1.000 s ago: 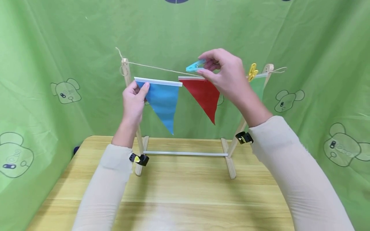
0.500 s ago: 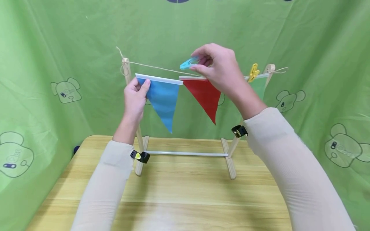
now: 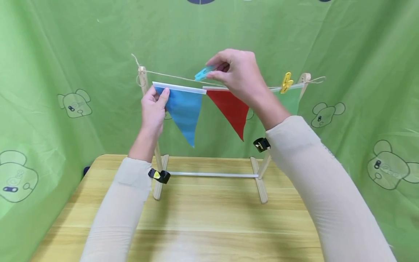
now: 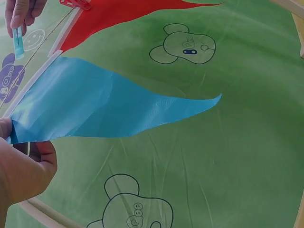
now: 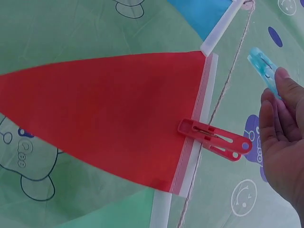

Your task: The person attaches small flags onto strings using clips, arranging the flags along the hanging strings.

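Note:
My left hand [image 3: 154, 109] pinches the left end of a blue triangular pennant [image 3: 184, 112] by its white top strip, thumb in front. The pennant's point hangs down, and its top edge lies just below the string [image 3: 173, 76]. Above the string, my right hand [image 3: 237, 72] pinches a light blue clothespin [image 3: 203, 73] between thumb and fingers. The clothespin's tip is close to the string, over the right part of the blue pennant. A red pennant [image 3: 230, 111] hangs beside it; a red clothespin [image 5: 216, 137] clips it to the string, as the right wrist view shows.
A green pennant [image 3: 289, 102] hangs at the right end under a yellow clothespin [image 3: 286, 83]. The string runs between two wooden posts [image 3: 143, 82] on feet joined by a white rod [image 3: 212, 174]. The stand is on a wooden table [image 3: 209, 218], with a green curtain [image 3: 98, 43] around it.
My right hand has moved left with the light blue clothespin, from above the red pennant to over the blue one. My left hand has raised the blue pennant slightly toward the string.

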A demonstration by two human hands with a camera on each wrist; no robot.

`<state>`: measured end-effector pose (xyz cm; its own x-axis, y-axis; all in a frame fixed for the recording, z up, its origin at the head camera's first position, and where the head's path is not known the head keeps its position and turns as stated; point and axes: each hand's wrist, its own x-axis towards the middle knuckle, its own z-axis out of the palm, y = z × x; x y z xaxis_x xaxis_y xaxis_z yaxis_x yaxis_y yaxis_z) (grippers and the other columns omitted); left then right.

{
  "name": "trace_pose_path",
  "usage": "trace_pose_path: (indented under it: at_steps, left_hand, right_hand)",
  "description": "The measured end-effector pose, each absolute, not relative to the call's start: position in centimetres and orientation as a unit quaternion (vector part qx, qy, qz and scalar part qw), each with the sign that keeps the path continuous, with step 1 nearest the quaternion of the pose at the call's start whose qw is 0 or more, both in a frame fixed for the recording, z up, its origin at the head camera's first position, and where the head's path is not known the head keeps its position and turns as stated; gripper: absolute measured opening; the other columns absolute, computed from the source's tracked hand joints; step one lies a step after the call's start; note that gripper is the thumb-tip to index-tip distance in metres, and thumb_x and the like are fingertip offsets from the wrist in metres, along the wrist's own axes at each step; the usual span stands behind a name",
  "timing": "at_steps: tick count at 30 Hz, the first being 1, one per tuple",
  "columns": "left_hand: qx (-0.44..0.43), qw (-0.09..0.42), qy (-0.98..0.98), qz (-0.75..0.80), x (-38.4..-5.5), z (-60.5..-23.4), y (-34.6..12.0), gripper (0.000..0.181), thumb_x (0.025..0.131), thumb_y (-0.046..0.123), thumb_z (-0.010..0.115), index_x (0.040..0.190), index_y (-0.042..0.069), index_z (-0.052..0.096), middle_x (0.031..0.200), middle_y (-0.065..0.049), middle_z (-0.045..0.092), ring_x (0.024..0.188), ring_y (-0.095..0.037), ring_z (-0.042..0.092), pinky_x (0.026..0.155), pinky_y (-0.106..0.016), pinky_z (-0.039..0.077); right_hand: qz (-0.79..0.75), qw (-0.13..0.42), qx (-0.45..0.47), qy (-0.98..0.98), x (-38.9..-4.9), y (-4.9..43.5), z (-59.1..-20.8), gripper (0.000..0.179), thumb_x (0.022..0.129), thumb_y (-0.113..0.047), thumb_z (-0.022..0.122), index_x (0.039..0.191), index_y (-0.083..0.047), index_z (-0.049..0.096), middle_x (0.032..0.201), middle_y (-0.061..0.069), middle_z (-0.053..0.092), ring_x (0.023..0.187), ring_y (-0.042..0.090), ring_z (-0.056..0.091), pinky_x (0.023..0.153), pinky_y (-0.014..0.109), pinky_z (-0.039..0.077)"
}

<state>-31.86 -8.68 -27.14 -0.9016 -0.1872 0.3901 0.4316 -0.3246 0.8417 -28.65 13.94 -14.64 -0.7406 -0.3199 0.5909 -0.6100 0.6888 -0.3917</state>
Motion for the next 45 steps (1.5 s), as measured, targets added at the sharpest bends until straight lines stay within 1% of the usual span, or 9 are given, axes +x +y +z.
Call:
trace_pose_path:
  at_steps: [5,13,20,26,36,45]
  left_hand:
    - [-0.111,0.189,-0.543,-0.811,-32.1,-27.0,-8.8,0.008,0.104,0.012,0.061,0.108,0.011,0.068,0.101,-0.002,0.070,0.091,-0.015,0.066,0.084,-0.028,0.056]
    - [-0.128,0.188,-0.524,-0.821,-32.4,-26.7,-8.7,0.008,0.104,0.010,0.060,0.106,0.012,0.068,0.098,-0.001,0.070,0.090,-0.014,0.066,0.084,-0.028,0.057]
    - [-0.127,0.199,-0.526,-0.817,-32.4,-26.5,-8.6,0.009,0.104,0.010,0.060,0.107,0.013,0.068,0.097,-0.001,0.069,0.089,-0.013,0.065,0.081,-0.027,0.055]
    - [-0.136,0.208,-0.521,-0.817,-32.5,-26.4,-8.5,0.010,0.104,0.007,0.058,0.105,0.013,0.066,0.096,0.002,0.069,0.090,-0.011,0.064,0.083,-0.027,0.055]
    - [-0.125,0.202,-0.517,-0.822,-32.7,-26.0,-8.5,0.010,0.103,0.008,0.060,0.107,0.012,0.068,0.098,0.000,0.069,0.092,-0.013,0.064,0.086,-0.027,0.053]
    - [-0.119,0.212,-0.524,-0.816,-32.9,-25.9,-8.4,0.010,0.103,0.007,0.060,0.103,0.013,0.068,0.093,0.002,0.069,0.087,-0.011,0.064,0.081,-0.026,0.054]
  right_hand:
    - [0.290,0.234,0.254,-0.893,-29.1,13.4,-14.4,0.025,0.088,-0.023,0.082,0.109,-0.009,0.080,0.102,0.003,0.078,0.085,0.008,0.069,0.081,0.018,0.057]
    - [0.285,0.216,0.244,-0.901,-29.7,12.7,-14.2,0.025,0.087,-0.025,0.083,0.108,-0.011,0.081,0.099,0.002,0.078,0.084,0.006,0.069,0.081,0.018,0.056]
    - [0.273,0.203,0.237,-0.910,-30.2,12.3,-14.0,0.028,0.087,-0.027,0.083,0.109,-0.011,0.081,0.101,0.002,0.078,0.086,0.007,0.069,0.082,0.018,0.057]
    - [0.259,0.195,0.247,-0.913,-30.5,11.9,-13.8,0.028,0.088,-0.027,0.081,0.110,-0.010,0.080,0.102,0.002,0.078,0.086,0.008,0.069,0.083,0.018,0.057]
    - [0.230,0.190,0.259,-0.919,-30.7,10.9,-13.5,0.027,0.090,-0.025,0.079,0.111,-0.008,0.080,0.103,0.004,0.078,0.087,0.010,0.067,0.083,0.018,0.056]
    - [0.206,0.183,0.275,-0.921,-30.9,10.1,-13.6,0.026,0.092,-0.022,0.078,0.112,-0.006,0.079,0.104,0.006,0.077,0.088,0.012,0.068,0.084,0.019,0.057]
